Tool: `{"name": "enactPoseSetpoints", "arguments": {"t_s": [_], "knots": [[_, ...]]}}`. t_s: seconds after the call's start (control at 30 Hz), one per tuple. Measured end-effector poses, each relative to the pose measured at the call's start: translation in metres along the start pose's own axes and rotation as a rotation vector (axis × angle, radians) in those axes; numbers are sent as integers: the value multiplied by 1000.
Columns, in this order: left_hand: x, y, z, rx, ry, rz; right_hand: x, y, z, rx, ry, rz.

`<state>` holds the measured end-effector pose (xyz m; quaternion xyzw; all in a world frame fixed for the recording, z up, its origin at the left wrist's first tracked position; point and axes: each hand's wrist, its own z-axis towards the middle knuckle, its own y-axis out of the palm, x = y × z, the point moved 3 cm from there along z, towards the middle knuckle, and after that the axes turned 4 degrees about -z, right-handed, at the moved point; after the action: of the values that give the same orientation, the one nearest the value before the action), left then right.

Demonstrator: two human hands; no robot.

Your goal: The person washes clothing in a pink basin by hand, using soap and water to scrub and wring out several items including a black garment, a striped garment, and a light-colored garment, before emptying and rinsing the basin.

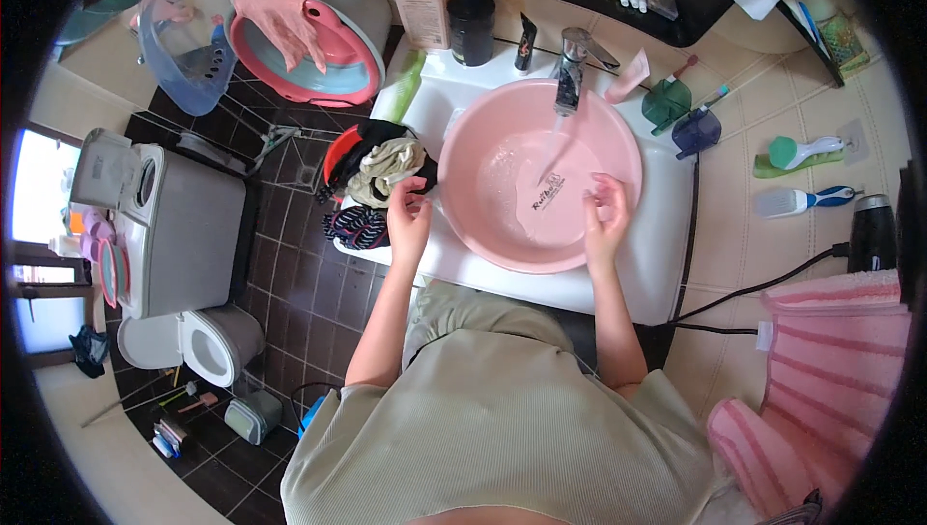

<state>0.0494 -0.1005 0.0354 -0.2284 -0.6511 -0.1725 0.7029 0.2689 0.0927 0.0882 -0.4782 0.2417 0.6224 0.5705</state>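
Observation:
A pink plastic basin [471, 217] sits in the white washbasin [652, 264]. Water streams from the chrome faucet [572, 68] into it, and a shallow pool with bubbles lies on its bottom. My left hand [409, 217] is at the basin's left, beside a pile of clothes with a beige cloth [387, 170] and a dark patterned cloth [358, 226]. Its fingers are bent and hold nothing; whether they touch the cloth is unclear. Over the basin's right side is my right hand [607, 217], empty, thumb and fingers apart.
Behind the basin stand a black jar [471, 29], a pink bottle [422, 14] and a small black tube [525, 47]. Toothbrush cups [666, 105] and brushes [804, 152] are on the right wall. At left are a washing machine [192, 228] and a toilet [214, 351].

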Motion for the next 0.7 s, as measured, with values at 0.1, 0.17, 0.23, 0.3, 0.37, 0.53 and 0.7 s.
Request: {"name": "enactPoseSetpoints", "arguments": {"t_s": [0.1, 0.17, 0.23, 0.3, 0.37, 0.53, 0.7], "knots": [[12, -21, 16, 33, 87, 230, -4, 46, -7, -291, 130, 44], [28, -38, 28, 50, 193, 454, -13, 78, -11, -385, 100, 21], [42, -51, 36, 77, 309, 626, -19, 112, -18, -482, 78, -5], [45, -62, 47, 54, 344, 675, -16, 148, -26, -609, 133, 25], [38, -72, 57, 7, 360, 695, -9, 179, -34, -672, 279, 101], [21, -88, 76, -102, 427, 753, -11, 232, -40, -602, 481, 54], [13, -95, 88, -171, 434, 827, 9, 259, -41, -526, 410, 23]]}}
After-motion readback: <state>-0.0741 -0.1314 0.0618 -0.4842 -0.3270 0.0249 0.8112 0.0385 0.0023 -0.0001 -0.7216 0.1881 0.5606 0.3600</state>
